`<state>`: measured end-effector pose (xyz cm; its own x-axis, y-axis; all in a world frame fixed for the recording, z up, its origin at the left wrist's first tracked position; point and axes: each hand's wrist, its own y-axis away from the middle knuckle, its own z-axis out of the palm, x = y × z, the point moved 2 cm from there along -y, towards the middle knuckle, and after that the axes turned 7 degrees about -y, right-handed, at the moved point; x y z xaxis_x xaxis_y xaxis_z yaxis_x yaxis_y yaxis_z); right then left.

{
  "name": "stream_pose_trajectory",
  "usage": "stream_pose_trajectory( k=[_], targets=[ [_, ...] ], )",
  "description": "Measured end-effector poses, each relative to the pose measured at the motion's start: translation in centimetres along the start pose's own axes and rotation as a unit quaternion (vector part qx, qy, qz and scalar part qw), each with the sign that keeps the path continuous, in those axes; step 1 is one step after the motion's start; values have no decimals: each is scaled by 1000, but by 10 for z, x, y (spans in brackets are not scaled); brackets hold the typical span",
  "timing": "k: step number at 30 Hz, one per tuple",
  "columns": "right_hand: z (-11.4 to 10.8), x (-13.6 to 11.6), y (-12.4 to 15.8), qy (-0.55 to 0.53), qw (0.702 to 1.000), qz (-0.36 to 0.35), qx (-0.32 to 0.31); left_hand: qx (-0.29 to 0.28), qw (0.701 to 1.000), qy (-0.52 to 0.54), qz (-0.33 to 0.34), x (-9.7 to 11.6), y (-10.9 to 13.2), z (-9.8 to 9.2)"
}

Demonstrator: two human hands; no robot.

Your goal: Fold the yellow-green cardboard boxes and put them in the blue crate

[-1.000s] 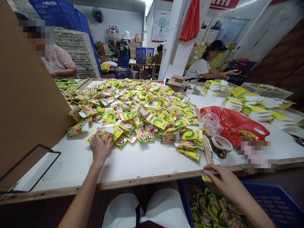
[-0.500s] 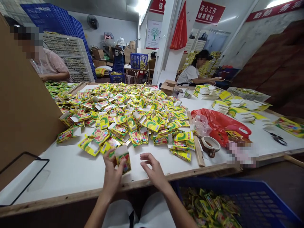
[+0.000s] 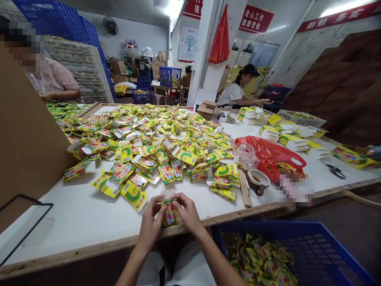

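A small yellow-green carton (image 3: 169,213) with a raised white flap stands near the table's front edge. My left hand (image 3: 153,216) grips its left side, and my right hand (image 3: 186,210) grips its right side, with fingers near the top opening. Just beyond lies a wide heap of similar cartons (image 3: 160,153), many with white flaps showing. One yellow carton (image 3: 133,194) lies flat at the heap's near edge, left of my hands. Below the table edge at the right, a blue crate (image 3: 312,238) holds many small yellow-green packets (image 3: 264,258).
A wooden strip (image 3: 245,188), brown cup (image 3: 258,178), red plastic bag (image 3: 264,153) and scissors (image 3: 335,171) lie to the right. Cardboard (image 3: 29,131) and a black wire frame (image 3: 44,204) stand left. One person (image 3: 56,79) sits at left, another (image 3: 233,93) beyond the table.
My right hand has closed in on the carton, which now stands more upright and centred between both hands. A yellow carton near my left hand now lies uncovered. The view has shifted slightly.
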<state>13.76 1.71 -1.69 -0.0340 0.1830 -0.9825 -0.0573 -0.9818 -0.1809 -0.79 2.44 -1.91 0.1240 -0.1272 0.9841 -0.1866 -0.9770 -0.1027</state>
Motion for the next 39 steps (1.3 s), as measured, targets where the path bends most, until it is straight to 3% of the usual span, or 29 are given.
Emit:
stream_pose_trajectory(
  k=[3,6,10,16,28,35,39],
  targets=[
    [-4,-2,-4,32,999,-9,-12,-20,999,-43,11,2,-2,1],
    [-3,-5,-8,56,998,-38,11,12,998,-51,38,2,-5,1],
    [-1,-7,-8,9,998,-48,45,39,998,-11,46,2,-7,2],
    [0,-18,-2,48,996,-79,1,20,995,-83,51,15,-7,-1],
    [4,-18,-11,72,996,-17,39,47,998,-40,-12,11,-14,-1],
    [6,-3,-1,3,1000,0,18,39,996,-72,30,3,-5,-3],
    [-3,-18,6,43,998,-19,32,59,988,-131,65,7,-3,-7]
  ],
)
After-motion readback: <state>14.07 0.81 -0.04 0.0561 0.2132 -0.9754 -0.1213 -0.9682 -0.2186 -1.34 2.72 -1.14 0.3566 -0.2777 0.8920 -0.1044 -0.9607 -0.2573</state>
